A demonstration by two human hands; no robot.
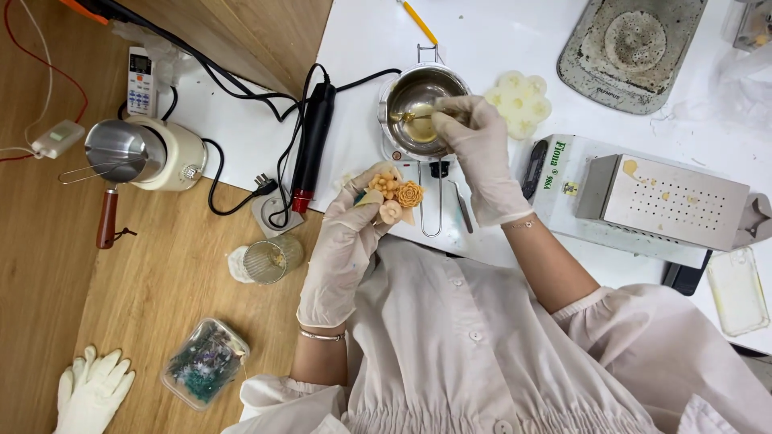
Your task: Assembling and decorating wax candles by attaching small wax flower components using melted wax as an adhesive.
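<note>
Wooden worktop (pixel 48 265), partly covered by a white board (pixel 498 48).
At right on the board: white heating appliance (pixel 563 193) with perforated metal top plate (pixel 675 201).
At top right: worn grey scale (pixel 627 48).
At left: cream electric pot (pixel 169 153) carrying a steel ladle pan (pixel 121 149) with wooden handle.
Near centre: black and red handheld tool (pixel 310 145), cables beside it.
At board centre: small steel melting pot (pixel 418 108) on a wire stand, holding pale liquid.
Right hand (pixel 482 153), gloved, fingers clenched on a small spoon (pixel 414 116) dipped into the pot.
Left hand (pixel 346 241), gloved, fingers grasping a cluster of peach and orange wax flowers (pixel 394 193), just below the pot.
Beside the pot: pale flower-shaped silicone mould (pixel 521 100).
On the wood: ribbed glass cup (pixel 269 259), clear tub of green bits (pixel 205 362), spare white glove (pixel 92 394).
</note>
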